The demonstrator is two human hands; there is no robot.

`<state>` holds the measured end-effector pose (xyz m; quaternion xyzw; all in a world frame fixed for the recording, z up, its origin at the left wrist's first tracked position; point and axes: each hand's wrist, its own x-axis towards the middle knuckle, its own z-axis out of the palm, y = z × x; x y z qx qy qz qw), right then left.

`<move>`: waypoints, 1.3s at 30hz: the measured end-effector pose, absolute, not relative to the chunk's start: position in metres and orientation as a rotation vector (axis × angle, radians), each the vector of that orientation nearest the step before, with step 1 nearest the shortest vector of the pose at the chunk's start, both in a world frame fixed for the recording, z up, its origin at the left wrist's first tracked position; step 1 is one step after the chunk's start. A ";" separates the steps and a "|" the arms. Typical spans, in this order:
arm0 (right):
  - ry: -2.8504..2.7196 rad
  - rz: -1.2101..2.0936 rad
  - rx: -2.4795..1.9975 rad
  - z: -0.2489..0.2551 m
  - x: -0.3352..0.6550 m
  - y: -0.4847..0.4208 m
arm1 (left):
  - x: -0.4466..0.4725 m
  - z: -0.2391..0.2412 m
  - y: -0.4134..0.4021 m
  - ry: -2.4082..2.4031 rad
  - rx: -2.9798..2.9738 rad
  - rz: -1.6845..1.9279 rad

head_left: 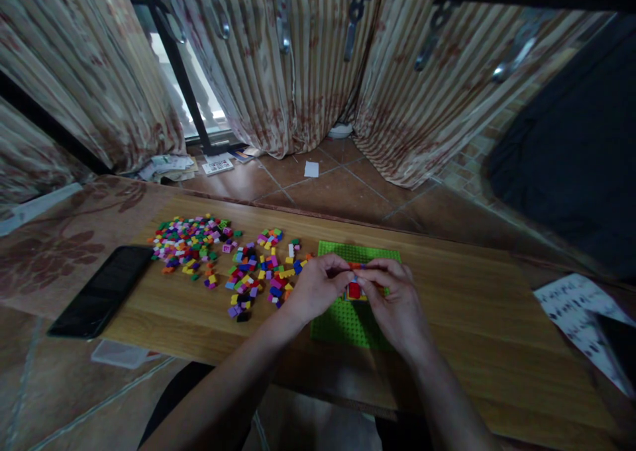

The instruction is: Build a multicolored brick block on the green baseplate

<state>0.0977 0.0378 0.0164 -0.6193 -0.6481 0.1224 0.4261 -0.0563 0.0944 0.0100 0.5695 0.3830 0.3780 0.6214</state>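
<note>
Over a green studded baseplate (330, 328), my left hand (322, 287) and my right hand (397, 297) meet with fingertips pinched together. Small orange toy bricks (356, 265) show between them, with a bit of purple and light blue at the tips. Just below the fingers, a red brick (354, 290) sits in a small build with yellow around it. My fingers hide part of that build, and exactly which piece each hand grips is partly covered.
Loose coloured bricks (268, 265) lie left of the baseplate, and a denser pile (186, 242) lies farther left. A black tablet-like device (102, 292) rests at the wooden table's (462, 332) left end. A printed sheet (579, 318) is at the right. Metal hooks (352, 30) hang above.
</note>
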 end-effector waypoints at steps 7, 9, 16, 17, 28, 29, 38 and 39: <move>-1.560 0.365 -1.509 0.012 0.101 0.037 | -0.056 0.009 0.092 0.876 1.238 0.848; -1.467 0.367 -1.501 0.012 0.103 0.036 | -0.058 0.009 0.091 0.878 1.237 0.832; -1.237 0.361 -1.677 0.007 0.119 0.037 | -0.072 0.008 0.096 0.959 1.232 0.810; -1.254 0.399 -1.707 0.005 0.120 0.037 | -0.073 0.007 0.097 0.966 1.230 0.805; -1.295 0.476 -1.809 0.010 0.113 0.036 | -0.075 0.010 0.095 0.941 1.251 0.656; -1.280 0.458 -1.809 0.011 0.114 0.035 | -0.080 0.012 0.100 0.953 1.273 0.672; -1.384 0.464 -1.799 0.002 0.111 0.039 | -0.148 0.023 0.139 1.333 1.811 0.846; -1.404 0.496 -1.800 0.000 0.110 0.040 | -0.151 0.025 0.138 1.331 1.874 0.778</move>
